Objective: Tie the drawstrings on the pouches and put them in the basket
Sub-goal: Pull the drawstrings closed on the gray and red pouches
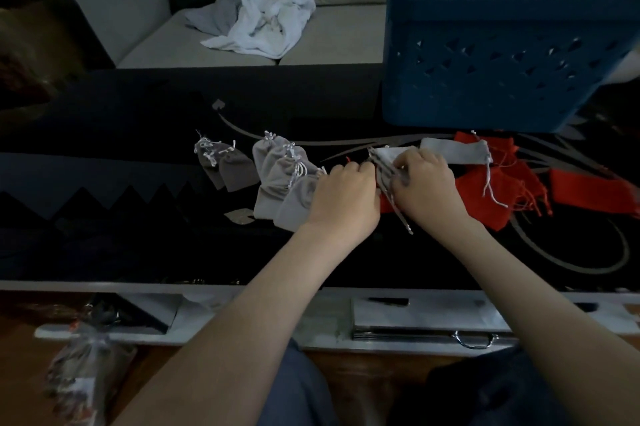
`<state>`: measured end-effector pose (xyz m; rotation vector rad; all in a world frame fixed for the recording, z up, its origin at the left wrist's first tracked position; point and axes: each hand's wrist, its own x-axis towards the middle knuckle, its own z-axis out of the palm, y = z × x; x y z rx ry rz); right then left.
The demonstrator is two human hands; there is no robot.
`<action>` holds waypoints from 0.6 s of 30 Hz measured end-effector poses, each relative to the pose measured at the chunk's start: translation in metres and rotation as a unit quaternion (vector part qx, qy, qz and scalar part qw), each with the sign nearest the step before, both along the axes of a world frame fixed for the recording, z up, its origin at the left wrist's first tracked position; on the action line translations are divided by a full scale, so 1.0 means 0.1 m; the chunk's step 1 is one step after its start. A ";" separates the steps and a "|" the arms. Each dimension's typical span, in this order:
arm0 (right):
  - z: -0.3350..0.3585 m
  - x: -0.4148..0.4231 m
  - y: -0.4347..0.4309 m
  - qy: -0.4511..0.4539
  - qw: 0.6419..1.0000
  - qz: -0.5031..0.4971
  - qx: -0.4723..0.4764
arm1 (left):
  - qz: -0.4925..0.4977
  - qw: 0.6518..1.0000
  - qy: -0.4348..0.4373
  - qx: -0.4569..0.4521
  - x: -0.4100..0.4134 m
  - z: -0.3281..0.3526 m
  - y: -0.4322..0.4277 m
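Note:
A light grey pouch point(387, 156) sits at the middle of the dark table, held between both hands. My left hand point(341, 198) pinches its mouth from the left. My right hand point(427, 184) grips the pouch and its grey drawstrings point(398, 207), which hang down toward me. Several grey pouches with cinched tops point(282, 176) lie just left of my left hand, two darker ones point(225, 165) further left. Another flat grey pouch point(457, 150) and several red pouches point(498, 190) lie to the right. The blue basket point(502, 54) stands at the back right.
The dark patterned table point(138, 217) has a pale front edge point(207, 287) close to my body. A sofa with crumpled white cloths point(263, 23) lies beyond the table. A clear bag of items point(79, 366) sits at the lower left on the floor.

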<state>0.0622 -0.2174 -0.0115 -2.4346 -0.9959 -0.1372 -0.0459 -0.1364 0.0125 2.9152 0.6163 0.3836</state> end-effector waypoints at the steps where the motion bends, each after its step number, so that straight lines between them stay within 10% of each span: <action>1: 0.01 0.01 -0.02 -0.006 1.000 0.003 0.021 | -0.003 1.000 -0.001 -0.002 0.00 -0.01 0.00; 12: 0.40 0.01 -0.15 0.054 0.943 -0.043 0.326 | 0.020 0.977 -0.102 -0.186 -0.01 0.02 0.02; 18: 0.46 -0.07 -0.11 0.168 0.905 0.027 0.390 | 0.072 0.901 -0.201 -0.379 -0.02 0.19 0.02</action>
